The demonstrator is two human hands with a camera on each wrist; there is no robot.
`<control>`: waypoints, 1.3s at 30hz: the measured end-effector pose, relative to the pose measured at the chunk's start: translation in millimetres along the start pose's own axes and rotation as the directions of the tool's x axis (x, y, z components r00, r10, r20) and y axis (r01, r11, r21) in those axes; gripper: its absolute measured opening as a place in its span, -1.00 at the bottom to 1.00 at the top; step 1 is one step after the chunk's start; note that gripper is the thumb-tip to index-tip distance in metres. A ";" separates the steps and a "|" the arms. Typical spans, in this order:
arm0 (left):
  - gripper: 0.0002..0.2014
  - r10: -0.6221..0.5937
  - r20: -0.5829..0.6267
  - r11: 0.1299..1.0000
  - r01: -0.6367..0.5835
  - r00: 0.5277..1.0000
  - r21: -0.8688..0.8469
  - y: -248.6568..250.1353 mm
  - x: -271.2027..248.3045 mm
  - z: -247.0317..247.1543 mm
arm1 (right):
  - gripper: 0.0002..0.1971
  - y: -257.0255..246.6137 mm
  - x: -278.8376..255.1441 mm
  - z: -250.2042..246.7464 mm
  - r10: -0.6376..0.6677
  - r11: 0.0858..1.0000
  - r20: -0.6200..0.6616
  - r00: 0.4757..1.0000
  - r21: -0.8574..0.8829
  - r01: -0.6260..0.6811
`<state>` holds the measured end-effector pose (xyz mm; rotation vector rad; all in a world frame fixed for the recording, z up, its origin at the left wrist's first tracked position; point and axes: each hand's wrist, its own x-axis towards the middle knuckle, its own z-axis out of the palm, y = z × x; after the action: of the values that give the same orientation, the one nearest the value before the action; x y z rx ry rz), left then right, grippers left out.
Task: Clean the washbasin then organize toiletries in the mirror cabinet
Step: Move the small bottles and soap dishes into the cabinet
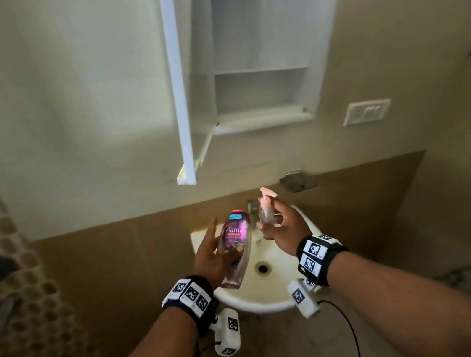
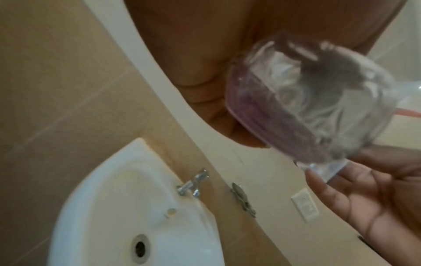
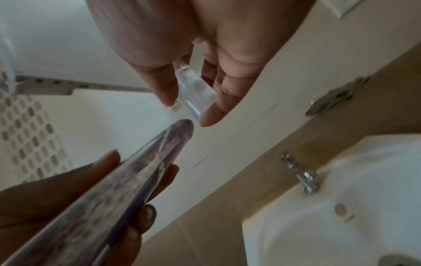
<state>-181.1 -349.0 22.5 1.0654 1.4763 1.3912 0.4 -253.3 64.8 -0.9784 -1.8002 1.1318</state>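
Looking down in the head view, the left hand (image 1: 210, 257) grasps a purple-labelled bottle (image 1: 236, 246) above the washbasin (image 1: 278, 295), and the right hand (image 1: 282, 223) grips a small pump bottle (image 1: 267, 207); the open mirror cabinet (image 1: 260, 90) hangs above, its top cut off. The left wrist view shows only the big bottle's clear base (image 2: 318, 100) against the palm, label hidden, with the tap (image 2: 193, 181) below. The right wrist view shows fingers (image 3: 212, 108) pinching the pump bottle's base (image 3: 196, 93), its pump hidden.
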 end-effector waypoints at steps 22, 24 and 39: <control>-0.40 0.396 -0.402 0.881 -0.465 0.826 -0.087 184.5 161.6 77.6 | -0.60 -157.1 258.9 -98.2 -0.430 0.901 -0.099 0.898 -0.105 0.420; -0.42 0.411 -0.449 0.876 -0.480 0.793 -0.046 189.6 172.1 80.4 | -0.64 -169.4 277.6 -98.3 -0.486 0.861 -0.065 0.871 -0.205 0.465; -0.56 0.451 -0.551 0.855 -0.516 0.702 0.044 180.1 195.8 75.9 | -0.63 -191.3 353.6 -62.9 -0.512 0.855 -0.056 0.857 -0.135 0.501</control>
<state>-160.4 -134.3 195.7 1.0812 1.5270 2.2890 -122.6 24.3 335.7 -0.5473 -1.9108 0.6464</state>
